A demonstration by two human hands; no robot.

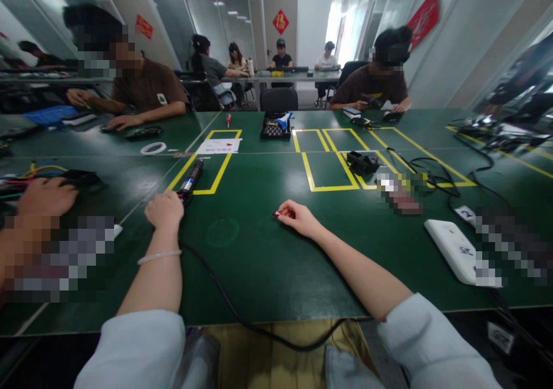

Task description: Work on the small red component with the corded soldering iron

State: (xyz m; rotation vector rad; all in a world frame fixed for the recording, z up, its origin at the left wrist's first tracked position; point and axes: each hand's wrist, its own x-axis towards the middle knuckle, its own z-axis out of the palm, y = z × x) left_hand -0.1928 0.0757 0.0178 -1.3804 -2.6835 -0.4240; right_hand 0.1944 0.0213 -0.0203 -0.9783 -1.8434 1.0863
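My left hand (pixel 166 209), closed, rests on the table at the near end of a black cylindrical power tool (pixel 190 178) with a silver and blue label. The tool lies at a slant, its far end inside a yellow tape outline, and my fingers are partly hidden behind the hand. A black cable (pixel 216 282) runs from beside my left wrist over the table's near edge. Over the middle of the table, my right hand (pixel 297 217) pinches a small red piece (pixel 276 214) between thumb and fingers; its exact kind is too small to tell.
On the green table (pixel 259 285) are a black tray (pixel 275 127), a white paper (pixel 219 146), a tape roll (pixel 153 148), a black device (pixel 362 162) and a white power bank-like box (pixel 451 250). Another person's hand (pixel 47 196) is at left. Co-workers sit opposite.
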